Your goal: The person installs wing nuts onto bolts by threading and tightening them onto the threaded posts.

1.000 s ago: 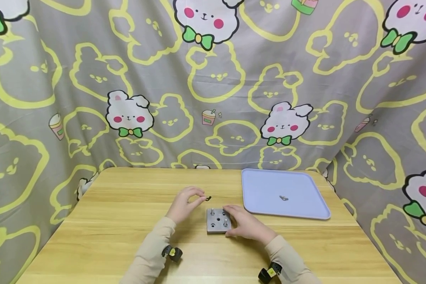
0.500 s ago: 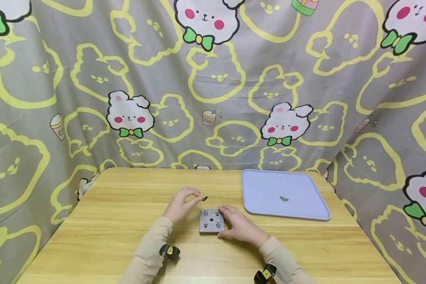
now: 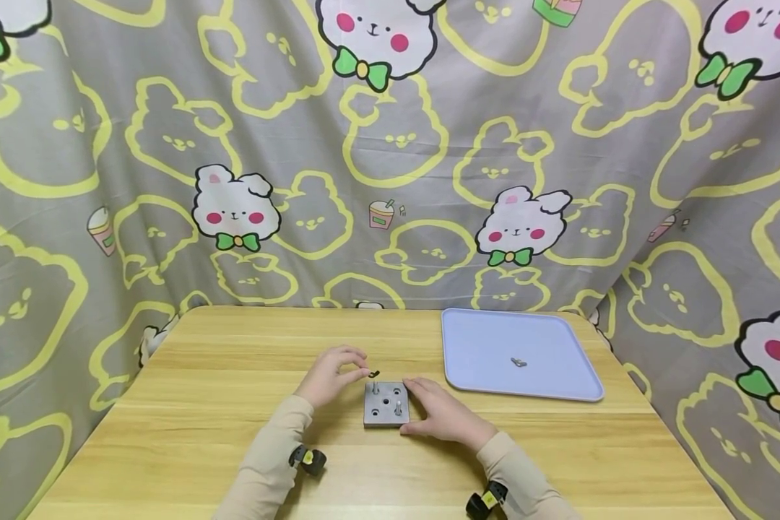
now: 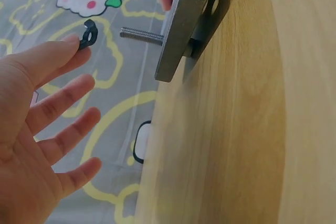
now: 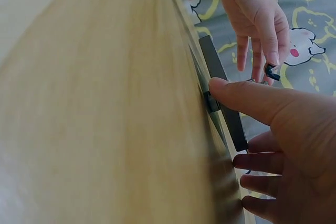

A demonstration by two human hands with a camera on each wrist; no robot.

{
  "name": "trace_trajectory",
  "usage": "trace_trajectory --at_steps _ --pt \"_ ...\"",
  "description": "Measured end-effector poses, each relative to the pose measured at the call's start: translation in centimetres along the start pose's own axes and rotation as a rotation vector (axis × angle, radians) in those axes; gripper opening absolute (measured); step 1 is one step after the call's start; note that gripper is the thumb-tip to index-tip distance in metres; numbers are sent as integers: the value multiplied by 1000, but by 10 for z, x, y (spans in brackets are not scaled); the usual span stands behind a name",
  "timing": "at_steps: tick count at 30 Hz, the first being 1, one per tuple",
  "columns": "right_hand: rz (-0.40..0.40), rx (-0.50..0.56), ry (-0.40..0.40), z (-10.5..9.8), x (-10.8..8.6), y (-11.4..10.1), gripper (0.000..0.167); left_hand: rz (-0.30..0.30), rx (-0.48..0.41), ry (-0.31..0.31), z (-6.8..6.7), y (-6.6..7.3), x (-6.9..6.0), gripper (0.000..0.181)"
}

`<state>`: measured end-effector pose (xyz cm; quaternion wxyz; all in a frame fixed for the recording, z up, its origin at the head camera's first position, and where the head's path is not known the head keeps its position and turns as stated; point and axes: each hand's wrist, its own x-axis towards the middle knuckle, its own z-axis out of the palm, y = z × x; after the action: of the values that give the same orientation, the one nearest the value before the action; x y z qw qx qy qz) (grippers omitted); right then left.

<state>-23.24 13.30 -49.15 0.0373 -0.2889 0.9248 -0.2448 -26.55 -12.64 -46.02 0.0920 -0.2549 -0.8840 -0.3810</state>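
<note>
At lower centre, left hand (image 3: 327, 377) pinches the black fastener (image 4: 85, 40), likely light, stiff, best held by one end; right hand (image 3: 451, 414) grips the metal block (image 3: 386, 417) by its edges.

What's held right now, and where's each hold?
Left grip: small black part, pinched by one end. Right grip: metal plate, by its near and far right corners.

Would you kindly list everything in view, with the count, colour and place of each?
Table: 1, wood-coloured, lower half of head view.
Curtain: seemingly 1, grey with yellow outlines, around the table.
Tray: 1, pale blue, table's far right.
Pieces: count unclear, greyish, on the tray.
Plate: 1, grey, mid-table.
Bolts: 2, silver, upright in the plate.
Small part: 1, black, near one bolt.
Wrist cameras: 2, black, one per wrist.
Sleeves: 2, beige, both arms.
Left hand: 1, pinching the small part.
Right hand: 1, gripping the plate.
</note>
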Motion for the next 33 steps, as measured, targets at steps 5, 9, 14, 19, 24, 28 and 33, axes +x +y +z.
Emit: trace_trajectory --at_steps 5,9,14,19,24,28,33 --pt "2 -4 -10 0 1 1 94 -1 9 -18 1 1 0 5" --pt "8 -2 -17 0 1 2 94 -2 0 -32 4 1 0 5" --pt "12 2 -21 -1 1 2 94 -1 13 -49 8 0 -1 6" --pt "19 1 -25 -1 1 1 94 -3 46 -43 11 -2 -2 8" --pt "12 -7 -23 -2 1 0 92 5 47 -53 10 -1 -2 7" --pt "12 -9 -23 -2 0 0 91 17 52 -64 9 1 -2 9" --pt "16 -11 -25 -2 1 0 91 22 53 -69 9 1 -2 8"
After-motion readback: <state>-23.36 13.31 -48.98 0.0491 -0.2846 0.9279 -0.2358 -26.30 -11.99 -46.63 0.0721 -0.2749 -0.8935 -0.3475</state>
